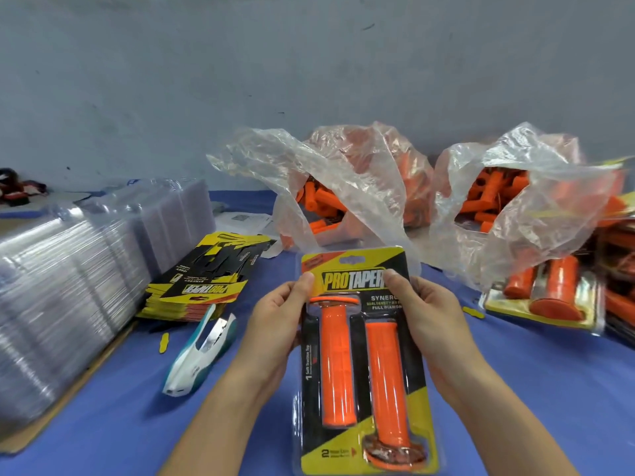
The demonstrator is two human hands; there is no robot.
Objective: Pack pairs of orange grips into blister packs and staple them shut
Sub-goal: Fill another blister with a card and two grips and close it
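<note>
Two orange grips (338, 364) sit side by side in one blister pack (360, 269), printed card behind them. I hold the pack tilted above the blue table (120, 424): my left hand (275, 317) pinches its upper left edge, my right hand (426, 310) the upper right, thumbs on the front. Staples: none I can make out, so I judge closing not yet done. Stapler (199, 352): on the table, left of my left wrist, untouched. Finished packs (546, 297): piled at right. Loose grips in two bags (494, 197), plus cards (199, 286) and empty blisters (68, 269) at left: many pairs to go.

two bags (343, 187) (543, 201), one stapler (199, 359), two orange grips (336, 365) (386, 383) in the held pack (360, 262).
</note>
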